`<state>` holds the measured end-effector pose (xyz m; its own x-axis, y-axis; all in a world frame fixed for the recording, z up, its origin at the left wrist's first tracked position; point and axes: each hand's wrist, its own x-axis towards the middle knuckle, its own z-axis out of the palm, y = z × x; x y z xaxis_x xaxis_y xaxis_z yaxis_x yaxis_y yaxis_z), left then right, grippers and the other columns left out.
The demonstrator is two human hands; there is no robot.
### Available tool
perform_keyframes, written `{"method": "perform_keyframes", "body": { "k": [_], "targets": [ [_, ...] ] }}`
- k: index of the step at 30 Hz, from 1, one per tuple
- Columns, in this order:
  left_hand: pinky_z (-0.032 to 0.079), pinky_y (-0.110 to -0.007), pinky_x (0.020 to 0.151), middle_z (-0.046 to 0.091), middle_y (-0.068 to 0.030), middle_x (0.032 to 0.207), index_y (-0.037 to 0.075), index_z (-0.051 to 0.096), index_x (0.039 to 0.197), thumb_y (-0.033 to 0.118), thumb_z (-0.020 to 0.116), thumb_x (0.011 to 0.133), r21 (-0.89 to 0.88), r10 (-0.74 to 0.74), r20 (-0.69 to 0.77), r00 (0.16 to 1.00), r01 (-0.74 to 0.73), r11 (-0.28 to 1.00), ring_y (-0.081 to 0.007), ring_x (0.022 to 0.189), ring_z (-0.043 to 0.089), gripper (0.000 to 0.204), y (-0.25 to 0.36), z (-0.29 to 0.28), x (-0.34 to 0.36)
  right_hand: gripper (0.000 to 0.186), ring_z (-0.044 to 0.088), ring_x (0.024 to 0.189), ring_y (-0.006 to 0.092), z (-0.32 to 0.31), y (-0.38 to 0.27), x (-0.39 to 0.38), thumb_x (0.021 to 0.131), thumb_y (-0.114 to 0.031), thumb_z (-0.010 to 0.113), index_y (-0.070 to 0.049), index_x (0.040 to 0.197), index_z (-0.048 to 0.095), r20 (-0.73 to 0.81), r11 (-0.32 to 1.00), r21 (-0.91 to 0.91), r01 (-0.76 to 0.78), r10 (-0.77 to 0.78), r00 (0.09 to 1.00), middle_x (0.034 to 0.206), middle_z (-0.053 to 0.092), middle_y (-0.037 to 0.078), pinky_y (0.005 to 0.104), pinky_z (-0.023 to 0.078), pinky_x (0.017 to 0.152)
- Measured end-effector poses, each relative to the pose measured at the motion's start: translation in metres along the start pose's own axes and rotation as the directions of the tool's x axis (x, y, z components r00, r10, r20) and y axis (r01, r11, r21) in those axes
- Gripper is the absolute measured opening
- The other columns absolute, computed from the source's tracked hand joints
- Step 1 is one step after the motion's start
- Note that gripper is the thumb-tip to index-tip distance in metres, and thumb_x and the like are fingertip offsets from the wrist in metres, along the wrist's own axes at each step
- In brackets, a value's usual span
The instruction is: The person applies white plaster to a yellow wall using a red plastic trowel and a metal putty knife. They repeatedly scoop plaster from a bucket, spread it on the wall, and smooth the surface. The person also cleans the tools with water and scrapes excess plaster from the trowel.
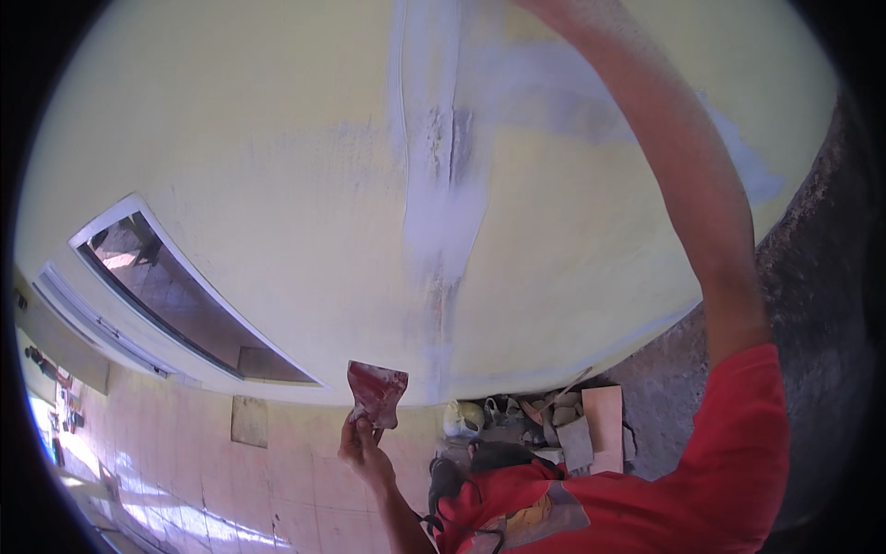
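At the lower middle, my left hand [365, 450] pinches a dark red putty knife [377, 392] by its lower end. Its wide blade points up and carries smears of whitish filler. My right arm [678, 148] reaches up along the wall, and its hand lies beyond the top edge, so what it holds or touches is hidden. Before me stands a pale yellow wall [305, 203]. A whitish-grey strip of filler [446, 208] runs down its middle, with a rough dark crack in the upper part. Another greyish patch [554, 88] spreads to the right, behind my arm.
A white-framed window [198, 295] is set in the wall at the left. Tiled floor [314, 489] stretches across the lower left. At the wall's foot lie a pale bag [463, 419], several stones and a brownish board [603, 427]. A rough dark surface [812, 305] borders the right.
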<state>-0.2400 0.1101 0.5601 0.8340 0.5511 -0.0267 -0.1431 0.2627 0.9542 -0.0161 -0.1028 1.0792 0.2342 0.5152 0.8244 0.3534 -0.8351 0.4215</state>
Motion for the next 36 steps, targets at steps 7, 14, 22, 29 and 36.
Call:
{"method": "perform_keyframes", "body": {
  "k": [7, 14, 22, 29, 36],
  "targets": [
    [0.063, -0.039, 0.086, 0.068, -0.0174, 0.114, -0.010, 0.062, 0.125, 0.018, 0.060, 0.105, -0.004, -0.066, -0.195, 0.979, 0.067, 0.998, -0.0234, 0.099, 0.070, 0.034, -0.015, -0.039, -0.034, 0.035, 0.060, 0.125, 0.0374, 0.162, -0.136, -0.218, 0.093, -0.019, 0.057, 0.001, 0.119, 0.068, -0.148, 0.946, -0.148, 0.287, -0.308, 0.940, 0.133, 0.064, 0.022, 0.0492, 0.052, 0.103],
    [0.062, -0.040, 0.088, 0.069, -0.0153, 0.114, -0.008, 0.063, 0.125, 0.020, 0.059, 0.105, 0.044, -0.100, -0.237, 0.966, 0.114, 0.993, -0.0233, 0.102, 0.070, 0.034, -0.004, -0.052, -0.051, 0.044, 0.060, 0.129, 0.0373, 0.168, -0.207, -0.444, 0.091, -0.016, 0.063, 0.001, 0.131, 0.063, 0.372, 0.948, 0.306, 0.086, -0.202, 0.906, 0.135, 0.064, 0.019, 0.0485, 0.049, 0.109],
    [0.062, -0.039, 0.086, 0.070, -0.0158, 0.114, -0.007, 0.063, 0.124, 0.019, 0.061, 0.104, 0.118, -0.115, -0.187, 0.976, 0.138, 0.983, -0.0226, 0.101, 0.071, 0.033, 0.005, -0.059, -0.040, 0.024, 0.068, 0.096, 0.0174, 0.106, -0.258, -0.493, 0.097, -0.016, 0.064, -0.006, 0.119, 0.064, 0.863, -0.868, 0.492, -0.071, 0.497, -0.092, 0.112, 0.071, 0.003, 0.0356, 0.053, 0.085],
    [0.063, -0.037, 0.080, 0.071, -0.0145, 0.112, -0.007, 0.064, 0.123, 0.017, 0.062, 0.103, 0.135, -0.125, -0.090, 0.988, 0.137, 0.981, -0.0223, 0.095, 0.073, 0.031, 0.012, -0.055, -0.030, 0.036, 0.069, 0.090, 0.0268, 0.114, -0.317, -0.511, 0.091, -0.002, 0.053, -0.003, 0.128, 0.054, 0.915, -0.938, 0.334, 0.097, 0.298, -0.271, 0.115, 0.066, 0.013, 0.0411, 0.061, 0.073],
    [0.063, -0.037, 0.081, 0.072, -0.0150, 0.111, -0.006, 0.064, 0.124, 0.014, 0.058, 0.104, 0.243, -0.111, -0.131, 0.985, 0.141, 0.960, -0.0218, 0.095, 0.072, 0.029, 0.024, -0.044, -0.029, 0.043, 0.065, 0.072, 0.0211, 0.226, -0.352, -0.515, 0.090, 0.004, 0.049, -0.010, 0.131, 0.053, 0.839, -0.878, 0.452, 0.157, 0.359, -0.409, 0.104, 0.064, 0.010, 0.0350, 0.055, 0.056]
  ]
}}
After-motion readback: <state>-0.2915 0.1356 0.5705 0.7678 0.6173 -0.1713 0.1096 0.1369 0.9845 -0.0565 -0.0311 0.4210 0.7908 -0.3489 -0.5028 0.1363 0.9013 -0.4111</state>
